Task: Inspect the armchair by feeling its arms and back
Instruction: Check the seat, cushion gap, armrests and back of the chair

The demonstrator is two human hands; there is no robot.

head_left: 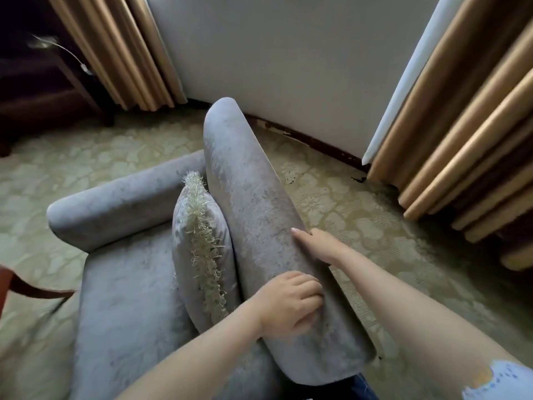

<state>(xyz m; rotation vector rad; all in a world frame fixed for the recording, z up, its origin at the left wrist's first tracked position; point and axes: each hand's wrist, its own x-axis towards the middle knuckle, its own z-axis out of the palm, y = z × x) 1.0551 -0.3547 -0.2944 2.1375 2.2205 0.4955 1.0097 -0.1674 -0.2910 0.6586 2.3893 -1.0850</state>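
Note:
A grey velvet armchair, seen from behind and above, has its padded back [245,183] running from the upper middle down to the lower right. My left hand [288,304] lies on the rounded top of the back near its closer end, fingers bent and pressing into the fabric. My right hand [320,245] holds the back's rear edge a little further along, thumb on top and fingers hidden behind it. The far arm [115,203] and the seat [124,298] are untouched.
A grey cushion [202,249] with a cream fringe leans against the front of the back. Patterned carpet [360,226] surrounds the chair. Beige curtains [461,125] hang at right and upper left, with a white wall between them. Dark wooden furniture [43,90] stands at far left.

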